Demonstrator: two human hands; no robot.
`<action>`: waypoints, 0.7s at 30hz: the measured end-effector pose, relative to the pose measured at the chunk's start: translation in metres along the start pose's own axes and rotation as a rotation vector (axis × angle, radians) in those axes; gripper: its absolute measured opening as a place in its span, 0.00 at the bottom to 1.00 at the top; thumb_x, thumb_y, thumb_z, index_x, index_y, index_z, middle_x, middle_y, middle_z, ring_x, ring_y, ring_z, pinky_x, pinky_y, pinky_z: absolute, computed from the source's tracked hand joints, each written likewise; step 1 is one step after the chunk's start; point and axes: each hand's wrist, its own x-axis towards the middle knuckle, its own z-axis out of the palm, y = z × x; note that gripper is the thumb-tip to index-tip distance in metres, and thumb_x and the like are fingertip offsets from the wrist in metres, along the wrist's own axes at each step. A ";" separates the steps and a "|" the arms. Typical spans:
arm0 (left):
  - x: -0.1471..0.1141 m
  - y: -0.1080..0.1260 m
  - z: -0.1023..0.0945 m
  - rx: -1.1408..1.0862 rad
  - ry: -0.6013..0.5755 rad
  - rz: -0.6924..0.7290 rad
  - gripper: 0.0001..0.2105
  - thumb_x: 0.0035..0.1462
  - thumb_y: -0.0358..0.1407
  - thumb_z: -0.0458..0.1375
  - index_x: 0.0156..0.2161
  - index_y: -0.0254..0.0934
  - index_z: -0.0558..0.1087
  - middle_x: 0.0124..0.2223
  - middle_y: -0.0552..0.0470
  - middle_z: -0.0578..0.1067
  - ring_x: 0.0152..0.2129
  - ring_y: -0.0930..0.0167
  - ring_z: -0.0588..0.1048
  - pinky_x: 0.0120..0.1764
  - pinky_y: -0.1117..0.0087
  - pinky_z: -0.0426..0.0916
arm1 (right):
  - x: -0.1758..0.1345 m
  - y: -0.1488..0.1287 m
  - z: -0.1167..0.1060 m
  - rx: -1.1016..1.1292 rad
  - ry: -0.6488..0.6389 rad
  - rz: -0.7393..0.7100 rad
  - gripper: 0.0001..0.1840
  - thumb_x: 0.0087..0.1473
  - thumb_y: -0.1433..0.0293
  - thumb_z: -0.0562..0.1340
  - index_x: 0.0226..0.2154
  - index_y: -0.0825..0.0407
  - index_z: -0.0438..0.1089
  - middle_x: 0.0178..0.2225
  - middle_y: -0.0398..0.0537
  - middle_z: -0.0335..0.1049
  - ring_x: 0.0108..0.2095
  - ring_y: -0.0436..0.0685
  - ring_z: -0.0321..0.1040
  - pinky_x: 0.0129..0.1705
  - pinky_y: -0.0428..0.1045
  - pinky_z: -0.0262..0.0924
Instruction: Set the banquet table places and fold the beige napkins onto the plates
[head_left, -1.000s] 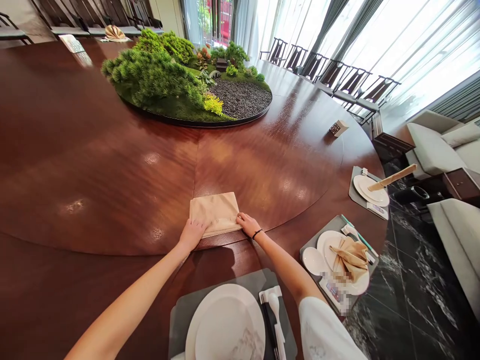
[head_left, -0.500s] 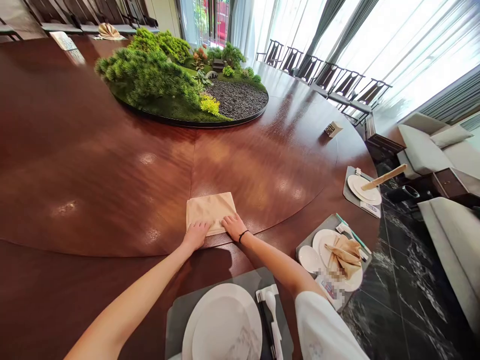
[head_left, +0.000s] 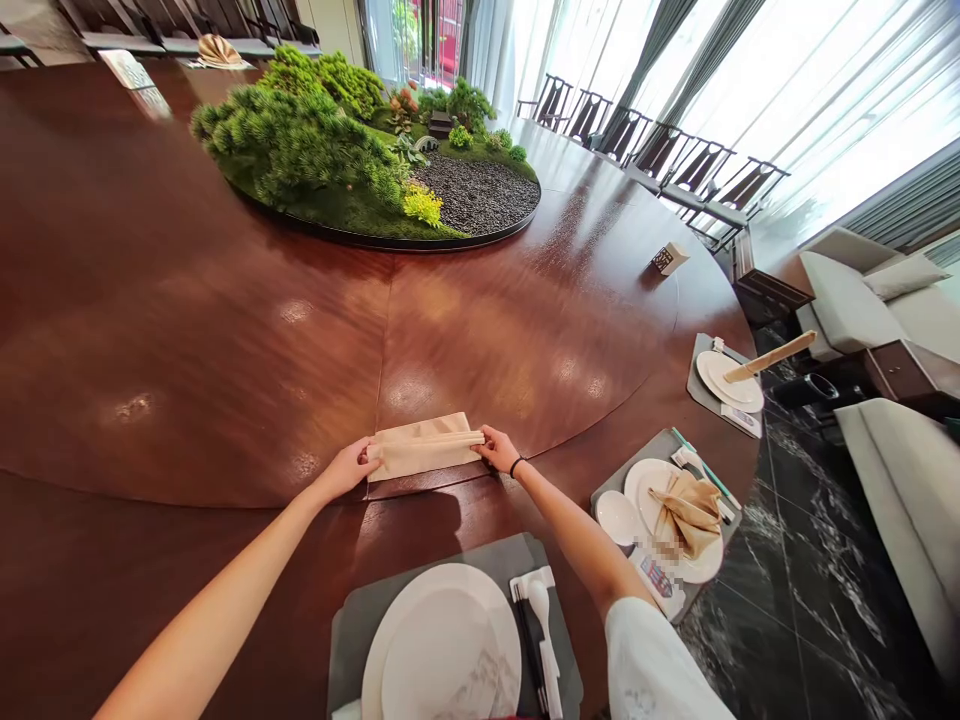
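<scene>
A beige cloth napkin (head_left: 420, 455) lies on the glossy brown table (head_left: 285, 380), with a fold running along its length. At its left end, my left hand (head_left: 352, 466) pinches the folded edge between thumb and fingers. My right hand (head_left: 499, 450), with a dark band at the wrist, grips the right end of the same fold. Closer to me, stacked white plates (head_left: 442, 640) rest on a grey placemat (head_left: 349, 640). Black chopsticks (head_left: 531, 650) and a white spoon (head_left: 540, 605) lie to their right.
A miniature garden (head_left: 360, 160) fills the table's middle. To the right are a place setting with a fan-folded napkin (head_left: 688, 512), another with a rolled napkin (head_left: 772, 357), and a small box (head_left: 670, 258). Chairs (head_left: 660, 160) line the windows; a sofa (head_left: 862, 290) stands at right.
My hands have moved from lying flat on the napkin's near part out to its two ends. The napkin now has a raised fold across it and looks narrower.
</scene>
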 end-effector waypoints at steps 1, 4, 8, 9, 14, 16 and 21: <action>0.004 0.004 -0.001 0.055 0.039 0.025 0.11 0.51 0.40 0.53 0.40 0.39 0.65 0.30 0.56 0.71 0.28 0.69 0.69 0.33 0.69 0.63 | 0.004 -0.003 0.000 -0.067 0.037 -0.034 0.05 0.52 0.69 0.56 0.35 0.50 0.63 0.27 0.38 0.63 0.23 0.47 0.57 0.27 0.42 0.55; 0.010 0.021 0.002 0.413 0.160 0.163 0.08 0.48 0.30 0.53 0.36 0.38 0.67 0.35 0.50 0.73 0.35 0.65 0.69 0.38 0.65 0.62 | 0.014 -0.012 0.000 -0.388 0.074 -0.147 0.10 0.52 0.75 0.55 0.38 0.49 0.65 0.40 0.44 0.67 0.33 0.50 0.64 0.36 0.44 0.59; 0.011 0.041 0.025 0.795 0.242 0.265 0.14 0.51 0.27 0.51 0.44 0.38 0.69 0.42 0.41 0.73 0.43 0.56 0.67 0.43 0.56 0.58 | 0.018 -0.014 0.008 -0.745 -0.021 -0.177 0.15 0.54 0.77 0.53 0.44 0.48 0.64 0.53 0.48 0.62 0.39 0.52 0.66 0.39 0.45 0.60; 0.011 0.043 0.033 0.825 0.238 0.274 0.15 0.53 0.29 0.52 0.46 0.37 0.69 0.43 0.39 0.73 0.43 0.55 0.66 0.43 0.55 0.57 | 0.017 -0.014 0.011 -0.795 -0.042 -0.173 0.15 0.55 0.76 0.52 0.44 0.49 0.64 0.53 0.49 0.62 0.39 0.52 0.67 0.40 0.45 0.60; 0.018 0.048 0.054 0.850 0.174 0.350 0.27 0.54 0.51 0.55 0.53 0.34 0.65 0.47 0.36 0.72 0.45 0.54 0.67 0.44 0.56 0.58 | 0.011 -0.026 0.014 -0.877 -0.072 -0.142 0.16 0.58 0.74 0.50 0.48 0.48 0.61 0.56 0.50 0.59 0.44 0.54 0.64 0.40 0.47 0.62; 0.019 0.047 0.055 0.866 0.163 0.370 0.28 0.52 0.52 0.55 0.51 0.33 0.66 0.46 0.36 0.72 0.44 0.54 0.67 0.45 0.55 0.58 | 0.007 -0.038 0.012 -0.904 -0.049 -0.134 0.17 0.56 0.72 0.52 0.49 0.49 0.60 0.58 0.51 0.57 0.49 0.57 0.60 0.40 0.49 0.62; 0.021 0.050 0.056 0.932 0.120 0.408 0.21 0.50 0.30 0.56 0.51 0.31 0.67 0.45 0.38 0.72 0.43 0.56 0.68 0.44 0.58 0.61 | 0.001 -0.068 0.020 -1.009 -0.003 -0.249 0.30 0.51 0.58 0.60 0.53 0.55 0.58 0.61 0.61 0.51 0.61 0.71 0.42 0.55 0.63 0.51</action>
